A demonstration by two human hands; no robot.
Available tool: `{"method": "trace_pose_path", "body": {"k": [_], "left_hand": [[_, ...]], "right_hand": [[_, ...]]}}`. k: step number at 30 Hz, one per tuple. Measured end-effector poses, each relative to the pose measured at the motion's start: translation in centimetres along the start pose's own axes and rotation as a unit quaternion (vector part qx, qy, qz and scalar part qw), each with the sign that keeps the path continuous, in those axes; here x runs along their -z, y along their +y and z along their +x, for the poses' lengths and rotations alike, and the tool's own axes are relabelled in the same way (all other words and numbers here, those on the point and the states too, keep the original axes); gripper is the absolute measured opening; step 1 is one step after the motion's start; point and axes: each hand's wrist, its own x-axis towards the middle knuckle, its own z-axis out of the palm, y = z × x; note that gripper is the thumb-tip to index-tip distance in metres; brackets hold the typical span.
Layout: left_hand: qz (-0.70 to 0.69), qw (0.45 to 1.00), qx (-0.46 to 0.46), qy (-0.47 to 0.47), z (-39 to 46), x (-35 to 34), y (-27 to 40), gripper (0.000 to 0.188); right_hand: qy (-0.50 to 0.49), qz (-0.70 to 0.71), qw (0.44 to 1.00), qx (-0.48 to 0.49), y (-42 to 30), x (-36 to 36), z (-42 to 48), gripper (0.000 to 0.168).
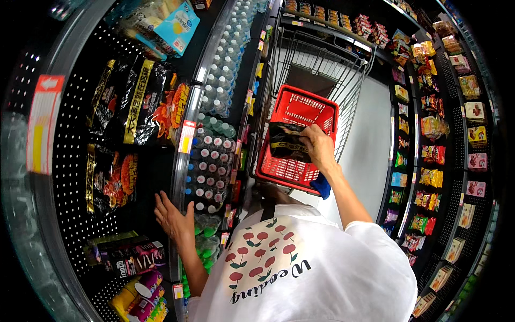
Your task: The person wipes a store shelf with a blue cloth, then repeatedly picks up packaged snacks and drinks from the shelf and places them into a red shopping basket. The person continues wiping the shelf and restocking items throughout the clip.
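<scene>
My right hand (319, 145) grips the edge of a black snack bag with gold lettering (286, 141), held over a red plastic basket (277, 170). The basket sits in a wire shopping cart (348, 98). A small dark blue cloth-like thing (320, 186) is at the basket's near right corner. My left hand (174, 215) is at the shelf on the left, fingers spread, holding nothing; whether it touches the shelf edge I cannot tell. Beyond it are large black bags with red pictures (147, 106) and another such bag (112, 179). Nearer stands a dark boxed product (136, 257).
Bottled drinks (213, 157) line the lower left shelf, behind a shelf rail (189, 120). Purple and yellow packs (141, 298) lie at the lower left. Shelves of packaged snacks (432, 177) run along the right, with another snack shelf beyond the cart. A pale floor (368, 133) shows beside the cart.
</scene>
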Motion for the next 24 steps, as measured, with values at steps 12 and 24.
{"method": "trace_pose_path", "body": {"k": [12, 24], "left_hand": [[0.04, 0.998, -0.007, -0.044, 0.2, 0.3, 0.0, 0.094], [0.031, 0.996, 0.004, -0.078, 0.4, 0.6, 0.3, 0.106]], "right_hand": [[0.0, -0.048, 0.988, -0.145, 19.2, -11.0, 4.0, 0.017], [-0.017, 0.068, 0.965, -0.253, 26.6, -18.3, 8.8, 0.017]]}}
